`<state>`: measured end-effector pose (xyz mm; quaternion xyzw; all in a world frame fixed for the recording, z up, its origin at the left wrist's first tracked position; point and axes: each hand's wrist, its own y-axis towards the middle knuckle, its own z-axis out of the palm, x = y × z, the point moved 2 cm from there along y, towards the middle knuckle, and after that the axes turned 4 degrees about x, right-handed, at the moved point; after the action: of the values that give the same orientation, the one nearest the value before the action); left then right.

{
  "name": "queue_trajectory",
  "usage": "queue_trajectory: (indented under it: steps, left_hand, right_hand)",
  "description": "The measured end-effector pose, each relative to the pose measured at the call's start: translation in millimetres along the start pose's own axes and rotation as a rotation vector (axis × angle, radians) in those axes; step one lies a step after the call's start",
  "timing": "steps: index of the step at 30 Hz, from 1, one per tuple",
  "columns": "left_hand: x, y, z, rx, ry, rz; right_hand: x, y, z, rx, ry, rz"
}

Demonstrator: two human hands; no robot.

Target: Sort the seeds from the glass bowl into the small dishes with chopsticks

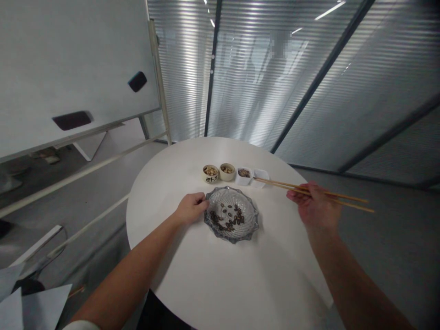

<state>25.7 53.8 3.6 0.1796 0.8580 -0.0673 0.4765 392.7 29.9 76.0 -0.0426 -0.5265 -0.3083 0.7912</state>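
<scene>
My left hand is closed on the left rim of a clear glass bowl with a scalloped edge. Dark brown beans lie scattered in its bottom. In my right hand is a pair of wooden chopsticks, pointing left. Their tips are close together at the left edge of a white plastic cup; whether they pinch anything is too small to tell. Left of that cup stands another white cup with small brown bits inside.
Two cream-coloured round tubs with light brown pieces stand left of the white cups, behind the bowl. Everything sits on a round white table. A whiteboard on a metal frame is at left, a ribbed glass partition behind.
</scene>
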Motion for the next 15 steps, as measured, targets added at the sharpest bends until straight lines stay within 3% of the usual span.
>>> queue_trajectory:
  steps: [4,8,12,15]
  left_hand:
    - [2.3,0.8,0.5,-0.009,-0.008,0.016]
    - [3.3,1.6,0.9,-0.001,0.0,0.021]
    - [2.8,1.5,0.8,-0.001,-0.005,0.011]
    - [1.7,1.1,0.4,0.003,0.001,0.004]
  right_hand:
    - [0.3,37.3,-11.4,-0.104,-0.1,-0.021]
    - [-13.8,56.0,-14.9,-0.172,-0.174,0.047]
    - [-21.5,57.6,-17.9,-0.18,-0.176,0.05]
    - [-16.2,43.5,-14.6,-0.085,-0.134,0.041]
